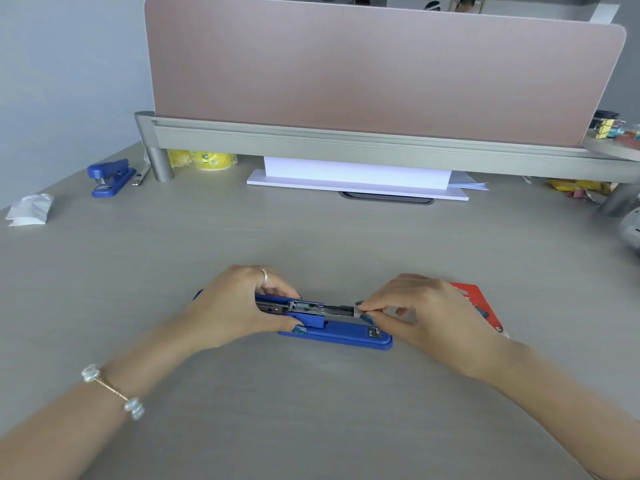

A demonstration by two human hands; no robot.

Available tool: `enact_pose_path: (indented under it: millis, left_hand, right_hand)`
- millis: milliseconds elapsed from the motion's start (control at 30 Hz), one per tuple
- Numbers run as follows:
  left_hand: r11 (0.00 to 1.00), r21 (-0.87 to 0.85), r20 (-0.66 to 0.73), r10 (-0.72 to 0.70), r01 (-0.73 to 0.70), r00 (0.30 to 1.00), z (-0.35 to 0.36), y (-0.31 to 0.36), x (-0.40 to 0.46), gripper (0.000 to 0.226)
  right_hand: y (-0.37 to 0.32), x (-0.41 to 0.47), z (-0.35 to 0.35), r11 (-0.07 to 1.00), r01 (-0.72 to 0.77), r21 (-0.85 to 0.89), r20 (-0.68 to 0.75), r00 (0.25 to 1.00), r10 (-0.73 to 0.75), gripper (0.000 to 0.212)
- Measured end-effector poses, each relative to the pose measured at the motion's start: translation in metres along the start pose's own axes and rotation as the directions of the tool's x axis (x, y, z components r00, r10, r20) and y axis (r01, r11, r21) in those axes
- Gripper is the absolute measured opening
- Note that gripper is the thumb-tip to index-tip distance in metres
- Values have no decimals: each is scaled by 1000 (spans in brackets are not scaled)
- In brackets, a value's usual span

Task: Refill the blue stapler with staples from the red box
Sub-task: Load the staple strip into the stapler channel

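A blue stapler point(341, 332) lies opened flat on the grey desk, its metal staple channel point(322, 308) exposed along the top. My left hand point(235, 306) grips the stapler's left part, thumb on the blue side. My right hand point(422, 313) pinches a strip of staples point(360, 310) at the channel's right end. The red box point(476, 306) lies on the desk just behind my right hand, partly hidden by it.
A second blue stapler point(110, 176) sits at the far left near a crumpled white paper point(29, 209). A pink divider point(381, 71) on a grey rail closes the back. White sheets point(356, 178) and yellow tape rolls point(207, 159) lie under the rail.
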State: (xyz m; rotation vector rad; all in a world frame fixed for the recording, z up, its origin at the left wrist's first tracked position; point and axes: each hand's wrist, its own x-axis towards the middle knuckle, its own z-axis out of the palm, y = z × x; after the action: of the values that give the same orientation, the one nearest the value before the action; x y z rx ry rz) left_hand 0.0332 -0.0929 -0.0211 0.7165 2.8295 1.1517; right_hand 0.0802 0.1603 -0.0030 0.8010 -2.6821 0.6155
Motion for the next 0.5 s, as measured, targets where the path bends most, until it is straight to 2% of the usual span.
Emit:
enact_pose_path:
  millis: [100,300,433,500]
  left_hand:
    - [1000,3,-21,6,-6,1000,1,0,-2,25]
    - [1000,-6,-9,13,-13,1000,0,1,-1,27]
    - [998,57,194,-52,41,980,-24,-5,-3,47]
    - [990,92,303,-133,109,944,-46,-14,-4,45]
  right_hand:
    - [1,-1,-1,1000,22,-17,-15,1000,-22,11]
    - [12,-3,2,979,-40,199,88,996,23,6]
    - [16,-5,0,972,-53,229,96,995,31,9]
    - [17,-5,0,962,-74,262,96,994,50,8]
